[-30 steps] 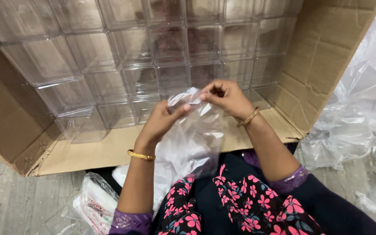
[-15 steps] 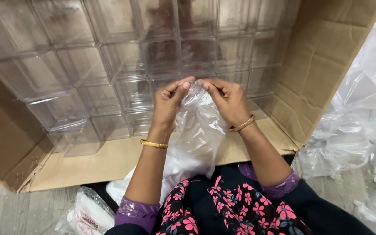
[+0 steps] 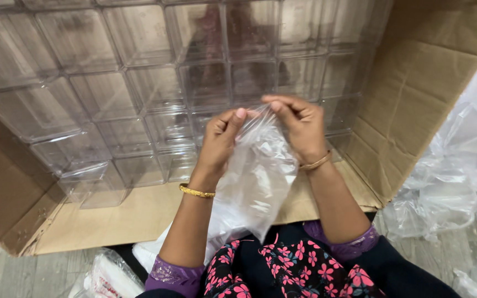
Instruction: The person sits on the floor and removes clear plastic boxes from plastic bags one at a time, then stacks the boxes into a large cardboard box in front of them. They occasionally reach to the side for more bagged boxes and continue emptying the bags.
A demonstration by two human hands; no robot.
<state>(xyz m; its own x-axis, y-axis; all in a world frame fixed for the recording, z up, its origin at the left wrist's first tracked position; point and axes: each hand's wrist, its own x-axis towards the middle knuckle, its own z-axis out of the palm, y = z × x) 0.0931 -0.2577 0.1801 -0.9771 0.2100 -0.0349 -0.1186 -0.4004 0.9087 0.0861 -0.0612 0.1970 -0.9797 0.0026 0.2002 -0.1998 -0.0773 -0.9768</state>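
Note:
A clear plastic bag (image 3: 252,182) hangs in front of me, pinched at its top edge by both hands. My left hand (image 3: 219,144) grips the left side of the bag's mouth, a gold bangle on its wrist. My right hand (image 3: 299,129) pinches the right side, fingers curled over the rim, also with a bangle. Both hands are raised in front of stacked clear plastic boxes (image 3: 155,94) inside a large cardboard carton (image 3: 426,88) lying on its side.
A heap of crumpled clear plastic bags (image 3: 459,182) lies on the floor at the right. More bagged items (image 3: 109,276) sit at the lower left near my lap. The carton's lower flap (image 3: 117,221) lies flat toward me.
Both hands have lifted the bag higher and closer to the stacked boxes. The fingers have moved to the bag's top edge and hold it spread between them.

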